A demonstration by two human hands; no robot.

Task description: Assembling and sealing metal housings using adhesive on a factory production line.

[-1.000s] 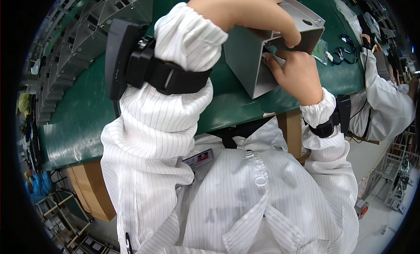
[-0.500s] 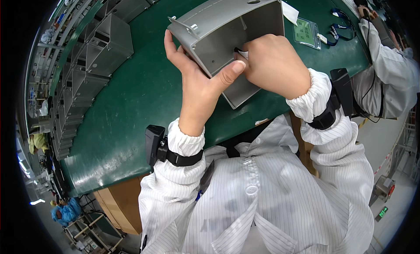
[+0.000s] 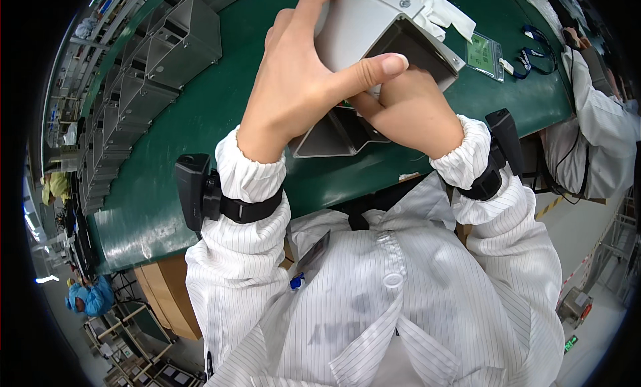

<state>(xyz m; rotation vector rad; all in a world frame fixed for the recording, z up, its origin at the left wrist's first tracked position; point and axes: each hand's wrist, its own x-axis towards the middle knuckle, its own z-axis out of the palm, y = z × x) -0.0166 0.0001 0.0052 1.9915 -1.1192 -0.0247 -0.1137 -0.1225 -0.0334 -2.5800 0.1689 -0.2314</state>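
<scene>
A grey sheet-metal housing [image 3: 357, 23], open on the side nearest me, is tilted over the green table at the top middle. My left hand [image 3: 294, 80] wraps round its left side, thumb stretched across the opening towards the right hand. Inside the opening is my right hand [image 3: 417, 113], bent at the wrist; its fingers are hidden by the left thumb and the housing wall, so what they hold does not show. A lower flap [image 3: 330, 137] of grey metal shows beneath the hands. Behind the housing lies a crumpled white cloth [image 3: 444, 13].
Several similar grey housings [image 3: 183, 43] stand in a row along the left of the green table [image 3: 200, 120]. At the right lie a badge [image 3: 484, 57] and its dark blue lanyard [image 3: 527, 60]. A person in a white coat [image 3: 597, 113] sits beyond the right edge.
The housing has been turned and tilted, its opening now facing more to the right. My left hand has moved up along its side; my right hand reaches deeper, hiding its fingers.
</scene>
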